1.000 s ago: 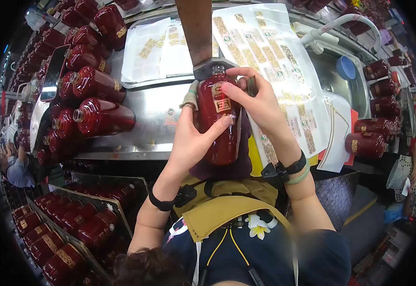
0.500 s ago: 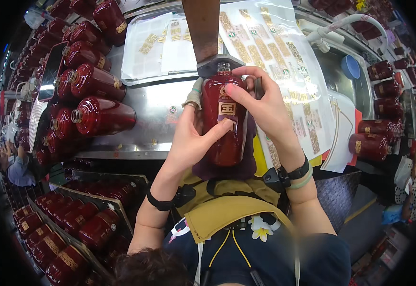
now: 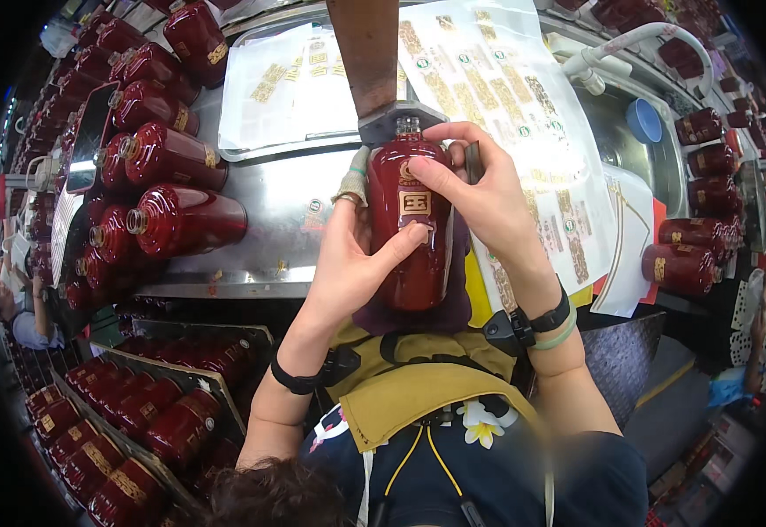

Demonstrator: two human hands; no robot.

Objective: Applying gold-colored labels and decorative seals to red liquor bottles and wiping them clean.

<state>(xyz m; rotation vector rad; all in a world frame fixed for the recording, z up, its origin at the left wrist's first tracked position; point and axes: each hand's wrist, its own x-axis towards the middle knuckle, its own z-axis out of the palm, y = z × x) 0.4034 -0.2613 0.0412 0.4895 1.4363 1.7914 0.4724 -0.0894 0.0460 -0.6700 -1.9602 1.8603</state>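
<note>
left hand [image 3: 345, 263] and right hand [image 3: 485, 195] are gripping a red bottle [image 3: 413, 285]; uneven thumb pressure could be creasing its label [image 3: 415, 204]

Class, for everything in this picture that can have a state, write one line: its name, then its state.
Held bottle: uncapped, labelled, held in both hands
Left hand: curled at its left side, thumb on front
Right hand: curled at its upper right, thumb on front
Nearest left bottle: uncapped
Right sheet: laid out, partly covered with gold stickers
Tap: no running water visible
Bowl: contents unclear
</note>
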